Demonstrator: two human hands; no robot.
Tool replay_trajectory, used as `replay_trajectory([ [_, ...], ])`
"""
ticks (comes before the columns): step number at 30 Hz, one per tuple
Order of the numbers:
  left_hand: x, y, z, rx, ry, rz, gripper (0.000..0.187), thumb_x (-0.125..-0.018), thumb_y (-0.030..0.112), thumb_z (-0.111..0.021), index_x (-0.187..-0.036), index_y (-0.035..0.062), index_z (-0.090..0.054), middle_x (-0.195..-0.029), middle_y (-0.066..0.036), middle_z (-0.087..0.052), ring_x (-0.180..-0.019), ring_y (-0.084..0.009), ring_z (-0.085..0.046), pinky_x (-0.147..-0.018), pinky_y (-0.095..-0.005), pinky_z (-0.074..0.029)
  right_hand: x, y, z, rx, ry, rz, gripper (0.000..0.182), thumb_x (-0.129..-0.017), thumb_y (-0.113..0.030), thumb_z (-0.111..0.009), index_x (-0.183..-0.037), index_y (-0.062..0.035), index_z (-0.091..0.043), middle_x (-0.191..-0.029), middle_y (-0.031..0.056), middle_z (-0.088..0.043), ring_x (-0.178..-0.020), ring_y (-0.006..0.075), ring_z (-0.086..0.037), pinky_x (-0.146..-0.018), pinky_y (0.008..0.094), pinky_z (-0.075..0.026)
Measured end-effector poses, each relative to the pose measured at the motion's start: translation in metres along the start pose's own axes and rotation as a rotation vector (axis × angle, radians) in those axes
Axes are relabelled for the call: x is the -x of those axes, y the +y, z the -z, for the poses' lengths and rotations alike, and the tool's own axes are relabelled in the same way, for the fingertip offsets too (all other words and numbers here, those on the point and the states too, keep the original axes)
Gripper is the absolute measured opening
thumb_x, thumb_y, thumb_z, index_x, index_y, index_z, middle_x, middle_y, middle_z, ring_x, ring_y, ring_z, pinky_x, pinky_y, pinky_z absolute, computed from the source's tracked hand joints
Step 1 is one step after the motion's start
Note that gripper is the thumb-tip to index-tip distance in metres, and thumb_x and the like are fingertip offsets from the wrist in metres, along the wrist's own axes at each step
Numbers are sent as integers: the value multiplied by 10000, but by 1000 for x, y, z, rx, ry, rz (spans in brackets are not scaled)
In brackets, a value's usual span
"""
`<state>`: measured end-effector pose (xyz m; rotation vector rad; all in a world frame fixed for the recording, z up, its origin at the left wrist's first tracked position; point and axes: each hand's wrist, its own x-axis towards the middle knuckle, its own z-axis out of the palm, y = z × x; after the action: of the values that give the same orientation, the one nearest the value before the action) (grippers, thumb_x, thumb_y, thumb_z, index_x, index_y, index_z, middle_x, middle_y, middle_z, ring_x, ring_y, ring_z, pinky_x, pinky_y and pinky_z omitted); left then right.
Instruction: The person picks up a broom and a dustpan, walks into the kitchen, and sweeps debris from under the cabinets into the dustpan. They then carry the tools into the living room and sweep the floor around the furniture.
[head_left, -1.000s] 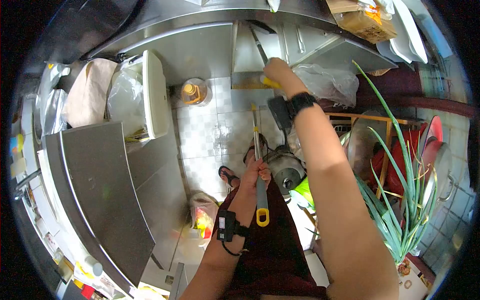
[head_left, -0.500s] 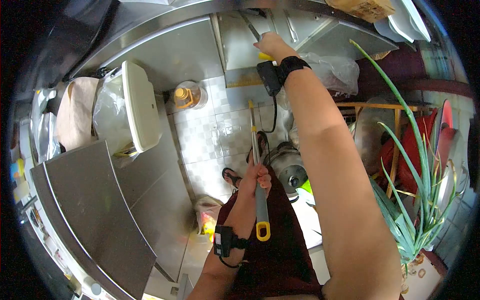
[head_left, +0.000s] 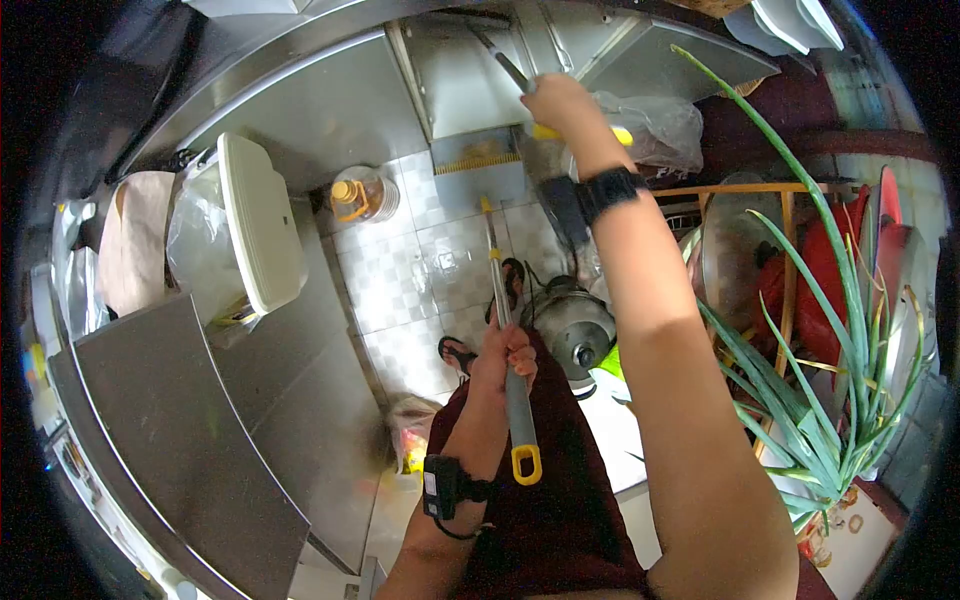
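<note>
Your left hand (head_left: 507,354) was wrapped around the grey grip (head_left: 520,408) of the long-handled dustpan (head_left: 481,184), whose pan lay well beyond it on the tiled floor (head_left: 385,270), while your right hand (head_left: 560,99) clasped a second pole (head_left: 511,70) extending past the knuckles

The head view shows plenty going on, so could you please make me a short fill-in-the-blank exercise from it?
1. The person's left hand grips the long handle of the grey dustpan with yellow teeth, and the handle's end loop is coloured ____.
2. The slim grey-shafted tool is held in the person's ____ hand.
3. The clear plastic bottle with a handle stands on the tiled ____.
4. The round silver metal lid has a ____ knob.

Missing words: yellow; right; floor; black.
</note>
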<state>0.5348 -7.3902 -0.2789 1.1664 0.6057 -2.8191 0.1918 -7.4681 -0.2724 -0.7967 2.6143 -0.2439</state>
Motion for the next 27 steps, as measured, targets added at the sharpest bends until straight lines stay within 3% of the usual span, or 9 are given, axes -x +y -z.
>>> replay_trajectory([
  [1, 0, -1, -1, -36, -8, -20, 159, -894, 232, -481, -833, 87, -458, -622, 16, -413, -469, -78, -382, -386, -212, -362, -16, -8, -5, 34, 11, 15, 309, -770, -258, -556, -984, -42, -610, -1018, 187, -585, -947, 345, -556, -818, 401, -448],
  [4, 0, 2, 2, -23, -26, 27, 190, -898, 252, -474, -797, 95, -438, -617, 18, -405, -459, -82, -380, -395, -223, -369, -60, -20, -17, 82, 2, 39, 260, -769, -170, -530, -980, -49, -621, -1041, 173, -584, -967, 316, -568, -833, 393, -452],
  [6, -1, 2, 1, 26, 41, 53, 108, -896, 204, -475, -852, 133, -405, -620, 30, -377, -447, -60, -365, -373, -201, -341, -68, -18, -11, 169, -40, 111, 260, -777, -137, -507, -995, -51, -620, -1067, 157, -579, -986, 308, -564, -841, 390, -451],
  [9, -3, 1, 3, 19, 49, 75, 93, -889, 180, -485, -895, 157, -395, -624, 37, -364, -446, -48, -360, -365, -185, -328, -53, -6, 32, 338, -52, 98, 281, -796, -238, -547, -979, -35, -608, -1031, 178, -582, -974, 327, -549, -825, 404, -445],
  [13, 0, -2, -6, -52, 84, 1, 111, -877, 174, -506, -915, 163, -402, -630, 36, -369, -459, -46, -373, -374, -183, -335, -15, -7, 76, 402, 9, 139, 241, -777, -127, -505, -970, -29, -611, -1026, 156, -592, -961, 303, -569, -803, 395, -460],
  [18, -3, -4, -6, 62, 52, 57, 122, -870, 147, -512, -929, 163, -406, -632, 31, -370, -465, -50, -377, -378, -184, -338, -39, -23, 54, 339, -49, 41, 301, -782, -270, -594, -956, -27, -623, -1015, 166, -596, -946, 323, -571, -798, 401, -461],
  [21, -5, -4, -2, 53, 32, 56, 114, -871, 137, -505, -925, 162, -408, -631, 30, -367, -466, -51, -375, -378, -185, -337, -56, -11, 29, 213, -74, 62, 273, -747, -100, -527, -995, -42, -624, -1065, 168, -578, -978, 312, -569, -829, 398, -458],
  [23, -4, -6, -5, 23, 34, 38, 108, -872, 132, -499, -924, 161, -409, -631, 30, -365, -465, -51, -373, -378, -187, -337, -43, 4, 27, 215, -120, 104, 278, -748, -148, -537, -967, 4, -616, -1023, 213, -578, -959, 332, -570, -822, 397, -459],
  [27, -6, -3, -5, 9, 73, 38, 123, -873, 127, -491, -953, 172, -409, -632, 29, -366, -465, -51, -371, -376, -189, -343, 16, 23, 74, 194, -153, 136, 329, -735, -265, -604, -960, -25, -623, -1000, 195, -590, -930, 337, -576, -801, 397, -462],
])
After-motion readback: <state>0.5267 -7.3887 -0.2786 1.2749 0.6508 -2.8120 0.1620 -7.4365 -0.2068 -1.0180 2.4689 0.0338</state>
